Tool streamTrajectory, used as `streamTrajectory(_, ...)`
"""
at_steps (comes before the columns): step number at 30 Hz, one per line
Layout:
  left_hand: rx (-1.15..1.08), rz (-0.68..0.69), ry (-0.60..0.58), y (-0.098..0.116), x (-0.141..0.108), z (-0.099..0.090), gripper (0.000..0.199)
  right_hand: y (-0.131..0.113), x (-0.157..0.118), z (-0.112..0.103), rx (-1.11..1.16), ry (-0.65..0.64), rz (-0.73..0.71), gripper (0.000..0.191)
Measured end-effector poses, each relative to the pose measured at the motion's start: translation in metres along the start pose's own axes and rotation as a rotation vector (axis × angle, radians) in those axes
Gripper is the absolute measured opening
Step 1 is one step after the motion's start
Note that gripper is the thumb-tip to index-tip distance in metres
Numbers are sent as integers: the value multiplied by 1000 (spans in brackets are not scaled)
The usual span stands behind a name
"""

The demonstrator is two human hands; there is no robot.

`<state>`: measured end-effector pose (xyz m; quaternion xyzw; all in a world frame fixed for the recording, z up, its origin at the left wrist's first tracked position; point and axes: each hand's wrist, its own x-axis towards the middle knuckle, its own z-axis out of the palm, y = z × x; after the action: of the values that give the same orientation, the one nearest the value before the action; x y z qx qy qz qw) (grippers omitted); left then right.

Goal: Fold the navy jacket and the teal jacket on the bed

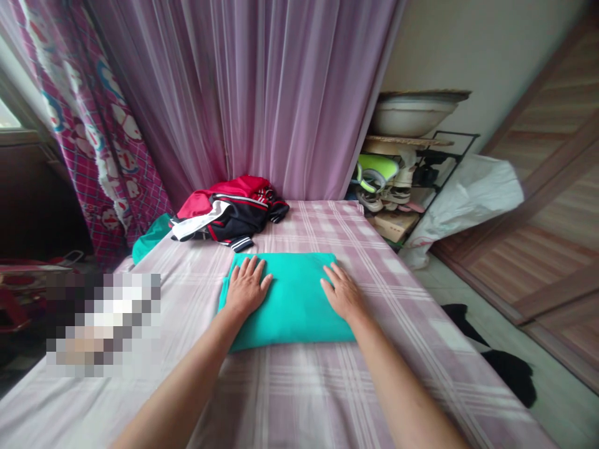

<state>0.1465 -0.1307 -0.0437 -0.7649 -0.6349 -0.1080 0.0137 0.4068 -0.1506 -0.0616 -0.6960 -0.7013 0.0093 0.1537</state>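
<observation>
A folded teal garment or cloth (290, 305) lies flat in a neat rectangle on the plaid bed sheet (299, 393); its exact kind does not show. On its left part rests my left hand (247, 285), palm down with the fingers spread. My right hand (343, 292) lies on its right edge, fingers stretched out and slightly apart. Neither hand grips anything. Farther back sits a loose heap of clothes, with a red piece (238, 187) and a dark jacket (241, 218) with striped cuffs.
Another teal cloth (152, 240) hangs at the bed's left edge. Purple curtains (290, 93) close off the far side. At the right stand a shoe rack (449, 168), a white plastic bag (477, 193) and wooden doors (547, 187). Something black (510, 374) lies on the floor. A patch at left is pixelated.
</observation>
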Motion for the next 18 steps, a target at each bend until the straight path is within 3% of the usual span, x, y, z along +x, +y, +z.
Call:
streamTrajectory(5,-25,69,30,-26,-21,3,58,-2,-5,-5,-1,7,-22,49)
streamTrajectory(12,-176,132,106,-64,-50,32,60,0,-35,-4,-61,32,33,52)
streamTrajectory(15,-162,67,125,-67,-63,34,59,11,-48,-3,-55,69,84,53)
streamTrajectory(18,-92,-144,146,-62,-74,25,62,23,-55,-3,-83,68,226,56)
